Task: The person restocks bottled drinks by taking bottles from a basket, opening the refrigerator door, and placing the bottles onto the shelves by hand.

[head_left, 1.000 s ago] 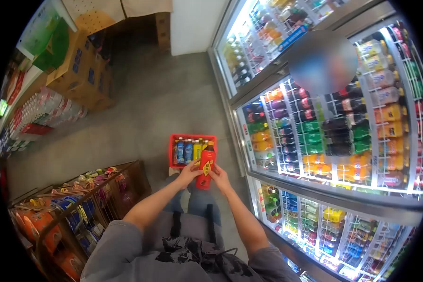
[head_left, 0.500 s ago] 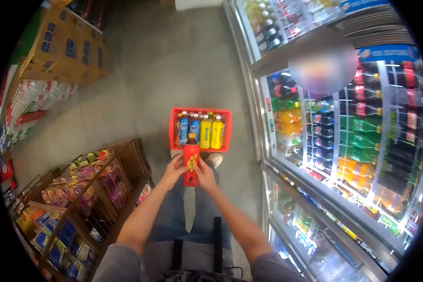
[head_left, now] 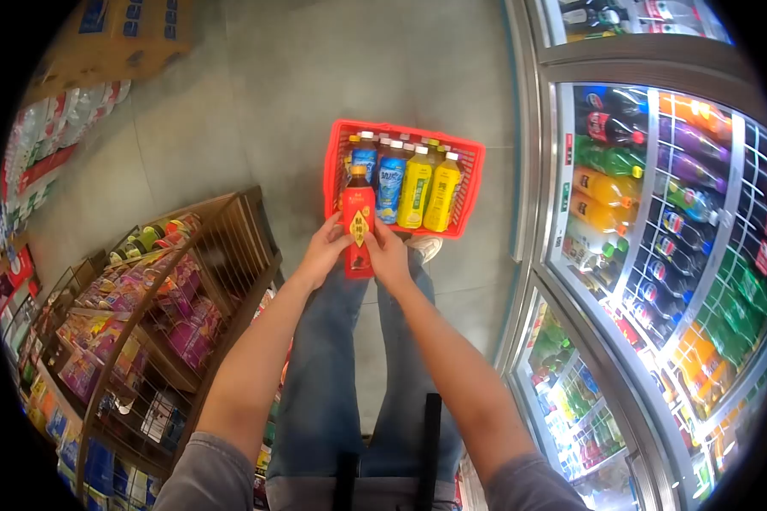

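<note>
Bottle (head_left: 359,223), red-wrapped with an orange cap, is held between both hands over the legs, its cap end towards the basket (head_left: 475,162). The left hand (head_left: 322,254) grasps one side of its lower half, the right hand (head_left: 389,257) the other, fingers closed lightly on the wrap. It looks full, so probably moderately heavy; the body is likely plastic, firm with slight give, hardly fragile, but slick if damp. The middle of the body seems the surest hold, better than the narrow neck. The red basket, on the floor just beyond, holds upright bottles close together: two yellow ones (head_left: 416,194) on the right, blue-labelled ones (head_left: 390,187) beside them, and others behind, too hidden to count.
</note>
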Available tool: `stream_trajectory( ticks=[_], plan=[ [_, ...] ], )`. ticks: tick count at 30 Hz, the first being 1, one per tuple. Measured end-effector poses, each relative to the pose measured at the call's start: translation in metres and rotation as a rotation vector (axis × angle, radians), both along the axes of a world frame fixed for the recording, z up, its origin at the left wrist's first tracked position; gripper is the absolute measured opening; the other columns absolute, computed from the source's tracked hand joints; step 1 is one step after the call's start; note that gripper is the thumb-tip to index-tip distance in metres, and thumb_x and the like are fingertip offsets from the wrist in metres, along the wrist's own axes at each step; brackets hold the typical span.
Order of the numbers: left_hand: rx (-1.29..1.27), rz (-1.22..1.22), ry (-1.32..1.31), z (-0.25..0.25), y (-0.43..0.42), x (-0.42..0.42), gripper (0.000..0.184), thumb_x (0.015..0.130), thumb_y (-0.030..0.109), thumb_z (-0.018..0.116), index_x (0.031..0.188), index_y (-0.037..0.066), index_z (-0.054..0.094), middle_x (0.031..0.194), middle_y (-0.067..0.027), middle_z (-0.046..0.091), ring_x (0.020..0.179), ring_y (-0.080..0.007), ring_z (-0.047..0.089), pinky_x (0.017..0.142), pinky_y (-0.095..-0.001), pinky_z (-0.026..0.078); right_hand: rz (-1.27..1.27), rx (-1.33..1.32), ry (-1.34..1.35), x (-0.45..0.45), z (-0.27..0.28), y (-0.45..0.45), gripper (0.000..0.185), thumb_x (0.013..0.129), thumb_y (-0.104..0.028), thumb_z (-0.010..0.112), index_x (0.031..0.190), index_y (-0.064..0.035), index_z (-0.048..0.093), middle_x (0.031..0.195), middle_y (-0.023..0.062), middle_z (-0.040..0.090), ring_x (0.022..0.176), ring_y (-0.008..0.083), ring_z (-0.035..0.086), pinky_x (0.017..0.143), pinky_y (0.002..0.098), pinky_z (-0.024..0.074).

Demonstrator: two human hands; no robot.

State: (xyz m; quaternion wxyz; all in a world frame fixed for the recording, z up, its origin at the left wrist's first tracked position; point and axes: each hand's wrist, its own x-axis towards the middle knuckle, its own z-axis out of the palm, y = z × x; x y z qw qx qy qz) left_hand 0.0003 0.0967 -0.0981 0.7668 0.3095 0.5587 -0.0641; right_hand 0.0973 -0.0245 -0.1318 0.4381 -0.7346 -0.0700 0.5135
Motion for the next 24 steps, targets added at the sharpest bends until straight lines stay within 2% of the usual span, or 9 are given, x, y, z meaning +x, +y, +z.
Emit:
stream_trajectory(
  ticks=[3, 4, 6, 8, 11, 14, 16, 19, 24],
  plan=[
    [0.045, 0.039, -0.022, -0.037, 0.010, 0.004, 0.062, 0.094, 0.007, 0.057, 0.150, 0.002, 0.030, 0.135, -0.0120, 0.053, 0.120, -0.0186, 0.053, 0.097, -0.0318, 0.045, 0.148, -0.028, -0.186, 0.013, -0.029, 0.026, 0.043, 0.094, -0.012, 0.058, 0.135, -0.0021, 0.052, 0.113, 0.0180, 0.069, 0.101, 0.0219, 0.069, 0.085, 0.0307, 0.0508],
    [0.050, -0.042, -0.039, -0.057, 0.017, -0.001, 0.067, 0.097, 0.016, 0.056, 0.154, 0.008, 0.020, 0.141, -0.0091, 0.049, 0.121, -0.0205, 0.053, 0.095, -0.0372, 0.047, 0.155, -0.035, -0.174, 0.015, -0.040, 0.035, 0.043, 0.094, -0.012, 0.058, 0.135, -0.0021, 0.052, 0.113, 0.0180, 0.069, 0.101, 0.0219, 0.069, 0.085, 0.0307, 0.0508],
    [0.041, 0.035, -0.025, -0.087, 0.021, -0.001, 0.063, 0.097, 0.012, 0.055, 0.152, 0.004, 0.024, 0.139, -0.0107, 0.051, 0.121, -0.0197, 0.053, 0.097, -0.0339, 0.045, 0.119, -0.013, -0.156, 0.019, -0.063, 0.052, 0.044, 0.087, -0.017, 0.061, 0.128, -0.0009, 0.058, 0.098, 0.0242, 0.068, 0.089, 0.0399, 0.067, 0.077, 0.0435, 0.0526],
    [0.025, 0.076, 0.048, -0.088, 0.035, 0.019, 0.059, 0.098, 0.010, 0.053, 0.150, 0.000, 0.028, 0.137, -0.0128, 0.052, 0.122, -0.0190, 0.052, 0.101, -0.0299, 0.043, 0.175, -0.063, -0.209, 0.025, -0.086, 0.066, 0.040, 0.087, -0.016, 0.061, 0.125, -0.0028, 0.060, 0.098, 0.0228, 0.069, 0.089, 0.0379, 0.068, 0.077, 0.0412, 0.0526],
    [0.171, -0.018, 0.020, -0.159, 0.036, -0.001, 0.060, 0.098, 0.011, 0.053, 0.150, 0.000, 0.026, 0.138, -0.0140, 0.052, 0.121, -0.0197, 0.053, 0.098, -0.0294, 0.044, 0.205, -0.120, -0.310, 0.018, -0.126, 0.076, 0.035, 0.086, -0.015, 0.062, 0.119, -0.0034, 0.063, 0.095, 0.0222, 0.069, 0.087, 0.0369, 0.068, 0.077, 0.0408, 0.0527],
    [0.210, -0.026, 0.077, -0.179, 0.042, -0.003, 0.057, 0.098, 0.010, 0.053, 0.150, 0.002, 0.030, 0.135, -0.0137, 0.053, 0.118, -0.0193, 0.054, 0.097, -0.0313, 0.046, 0.202, -0.119, -0.338, 0.011, -0.149, 0.081, 0.035, 0.085, -0.015, 0.064, 0.117, -0.0018, 0.064, 0.094, 0.0210, 0.070, 0.086, 0.0357, 0.069, 0.077, 0.0398, 0.0535],
    [0.252, -0.024, 0.059, -0.199, 0.046, -0.013, 0.052, 0.099, 0.007, 0.051, 0.149, 0.005, 0.035, 0.132, -0.0115, 0.054, 0.116, -0.0185, 0.054, 0.098, -0.0315, 0.046, 0.104, -0.063, -0.223, 0.008, -0.158, 0.088, 0.040, 0.082, -0.010, 0.064, 0.121, -0.0007, 0.062, 0.099, 0.0254, 0.068, 0.090, 0.0416, 0.066, 0.080, 0.0463, 0.0526],
    [0.477, -0.221, 0.124, -0.208, 0.055, -0.021, 0.055, 0.095, 0.010, 0.057, 0.148, 0.009, 0.039, 0.123, -0.0147, 0.057, 0.112, -0.0225, 0.058, 0.096, -0.0332, 0.047, 0.219, -0.139, -0.203, 0.003, -0.164, 0.091, 0.043, 0.082, -0.009, 0.064, 0.123, 0.0017, 0.059, 0.102, 0.0255, 0.067, 0.092, 0.0406, 0.066, 0.082, 0.0459, 0.0527],
    [0.514, -0.333, 0.233, -0.199, 0.058, -0.014, 0.054, 0.094, 0.011, 0.059, 0.146, 0.013, 0.043, 0.118, -0.0161, 0.056, 0.110, -0.0264, 0.058, 0.096, -0.0349, 0.046, 0.175, -0.096, -0.155, 0.000, -0.166, 0.086, 0.049, 0.083, -0.008, 0.063, 0.129, 0.0055, 0.053, 0.104, 0.0277, 0.066, 0.098, 0.0379, 0.066, 0.086, 0.0432, 0.0527]
  ],
)
